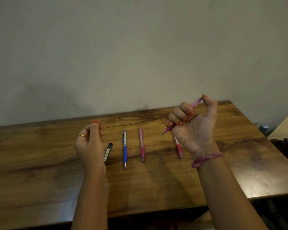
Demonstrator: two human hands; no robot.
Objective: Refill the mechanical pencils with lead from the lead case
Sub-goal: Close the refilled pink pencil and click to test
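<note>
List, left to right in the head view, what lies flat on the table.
Lead case → blue pencil → pink pencil → second pink pencil, partly behind the right hand.

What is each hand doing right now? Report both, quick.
Left hand: raised, fingers loosely curled, holds nothing visible.
Right hand: grips pink pencil.

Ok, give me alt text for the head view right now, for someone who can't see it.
The right hand grips a pink pencil above a wooden table, thumb on its top end. The left hand hovers loosely curled beside the black lead case. A blue pencil and two pink pencils lie in a row.
</note>
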